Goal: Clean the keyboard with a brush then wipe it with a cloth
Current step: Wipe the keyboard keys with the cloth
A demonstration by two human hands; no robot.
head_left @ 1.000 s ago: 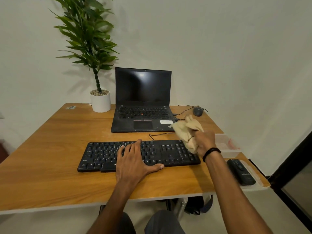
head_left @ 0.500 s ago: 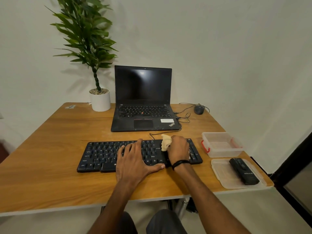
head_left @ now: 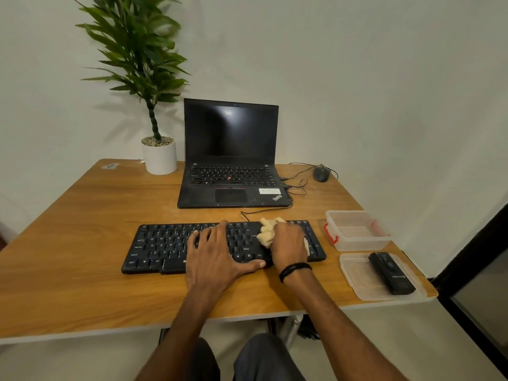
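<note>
Keyboard (head_left: 165,246) beneath cloth (head_left: 267,233), likely in contact

"ThinkPad" on the laptop (head_left: 231,185) palm rest; "Ctrl", "Shift" and letters on the keyboard (head_left: 165,248) keys

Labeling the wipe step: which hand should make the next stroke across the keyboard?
Right. The right hand grips the cloth on the keyboard; the left hand lies flat on it, empty.

Bare forearms (head_left: 338,320); a black wristband (head_left: 294,270) (on the right wrist); dark grey trousers (head_left: 264,358).
</note>
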